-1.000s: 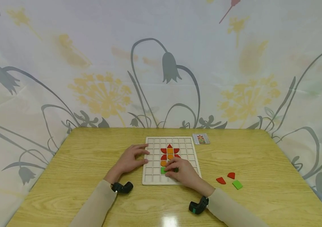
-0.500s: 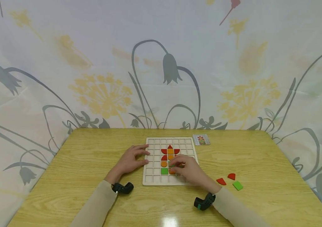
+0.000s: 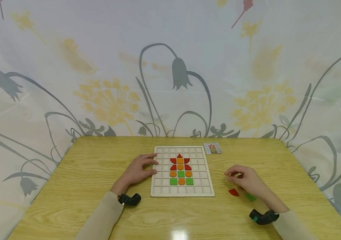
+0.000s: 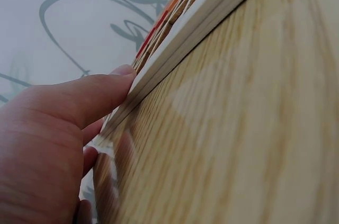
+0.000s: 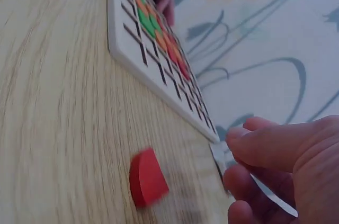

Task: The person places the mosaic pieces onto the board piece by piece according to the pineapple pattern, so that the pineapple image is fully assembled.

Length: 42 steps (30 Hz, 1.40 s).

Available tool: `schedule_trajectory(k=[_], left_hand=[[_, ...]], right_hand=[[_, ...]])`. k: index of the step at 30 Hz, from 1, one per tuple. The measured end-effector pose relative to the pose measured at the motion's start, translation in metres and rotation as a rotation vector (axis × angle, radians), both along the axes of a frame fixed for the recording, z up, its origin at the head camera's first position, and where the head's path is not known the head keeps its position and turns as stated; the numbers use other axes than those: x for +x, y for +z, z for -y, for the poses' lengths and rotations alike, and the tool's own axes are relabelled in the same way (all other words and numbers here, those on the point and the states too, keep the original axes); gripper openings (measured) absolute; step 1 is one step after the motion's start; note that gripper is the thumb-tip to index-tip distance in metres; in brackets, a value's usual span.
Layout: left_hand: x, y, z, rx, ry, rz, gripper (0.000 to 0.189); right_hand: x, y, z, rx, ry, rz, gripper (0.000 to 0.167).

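Note:
The white grid board lies flat on the wooden table, bearing a flower pattern of red, orange and green pieces. My left hand rests at the board's left edge, fingers spread. In the left wrist view its thumb touches the board's side. My right hand is over the table right of the board, fingers loosely bent, with nothing visible between them. Just below its fingertips lies a red quarter-circle piece, also the red piece in the right wrist view. A green square piece is partly covered by this hand.
A small pattern card showing a similar flower lies by the board's upper right corner. A flowered cloth backdrop rises behind the table's far edge. Bare wooden tabletop stretches in front of the board.
My right hand has left the board and moved right, over the loose pieces, hiding one red piece. An orange disc and green squares on the lower rows are uncovered. My left hand stays put.

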<state>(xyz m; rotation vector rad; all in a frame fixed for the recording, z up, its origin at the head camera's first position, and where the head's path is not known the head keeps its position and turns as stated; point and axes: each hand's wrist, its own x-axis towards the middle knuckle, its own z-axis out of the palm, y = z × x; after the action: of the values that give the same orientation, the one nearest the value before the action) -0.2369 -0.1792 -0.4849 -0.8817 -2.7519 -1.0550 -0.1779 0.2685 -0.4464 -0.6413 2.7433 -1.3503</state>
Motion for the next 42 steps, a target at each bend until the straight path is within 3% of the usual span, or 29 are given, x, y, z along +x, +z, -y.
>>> schedule_trajectory(k=[5,11,16,24,37,42], left_hand=[[0.000,0.000,0.001,0.004,0.001,0.003,0.029],[0.000,0.000,0.001,0.009,-0.005,0.001,0.030],[-0.001,0.000,-0.001,0.011,-0.013,-0.002,0.030],[0.000,0.001,0.000,0.012,-0.011,0.009,0.030],[0.002,0.000,0.001,-0.005,-0.002,0.001,0.030],[0.002,0.002,0.000,-0.005,-0.003,-0.002,0.030]], right_hand=[[0.014,0.000,-0.042,0.091,-0.062,0.039,0.011],[0.023,-0.007,-0.066,0.109,0.003,0.160,0.019],[0.023,-0.009,-0.071,0.083,0.074,0.200,0.027],[0.021,-0.009,-0.072,0.072,0.114,0.226,0.026],[0.018,-0.002,-0.073,0.004,0.123,0.320,0.016],[0.018,0.002,-0.068,-0.024,0.044,0.327,0.020]])
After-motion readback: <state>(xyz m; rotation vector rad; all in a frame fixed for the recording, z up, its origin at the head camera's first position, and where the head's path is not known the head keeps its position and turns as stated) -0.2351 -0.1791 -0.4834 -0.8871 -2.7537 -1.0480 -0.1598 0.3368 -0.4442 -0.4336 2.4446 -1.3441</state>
